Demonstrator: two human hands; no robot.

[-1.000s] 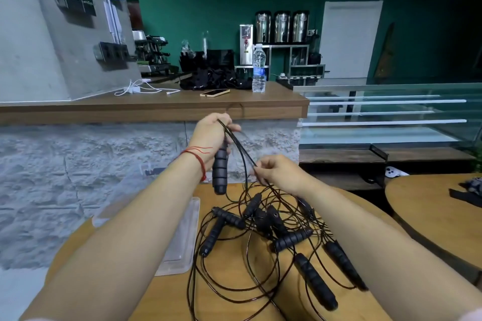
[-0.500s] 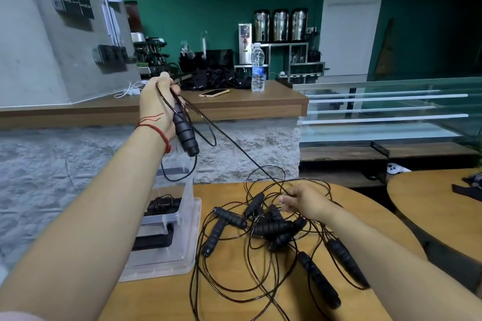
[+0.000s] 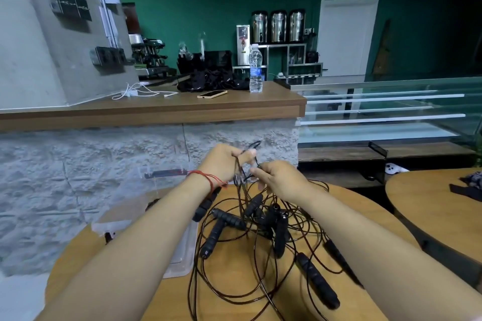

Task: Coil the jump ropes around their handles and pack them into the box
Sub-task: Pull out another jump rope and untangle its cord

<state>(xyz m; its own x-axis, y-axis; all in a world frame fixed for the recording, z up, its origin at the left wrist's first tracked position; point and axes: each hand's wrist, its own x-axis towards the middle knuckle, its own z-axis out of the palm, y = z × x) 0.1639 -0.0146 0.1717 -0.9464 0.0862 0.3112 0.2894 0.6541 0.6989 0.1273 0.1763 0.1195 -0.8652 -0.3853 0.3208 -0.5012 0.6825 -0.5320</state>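
Observation:
A tangle of black jump ropes with several ribbed black handles lies on the round wooden table. My left hand grips one handle that hangs below my wrist, with loops of its cord gathered at my fingers. My right hand pinches the thin cord just right of the left hand, above the pile. A clear plastic box stands on the table at the left, mostly hidden behind my left forearm.
A stone-faced counter with a wooden top runs behind the table, carrying a phone and a water bottle. A second round table stands at the right. A glass display case lies beyond.
My left hand came down from high at the left to just above the pile, bringing the handle with it. My right hand rose to meet it, and both now hold cord close together.

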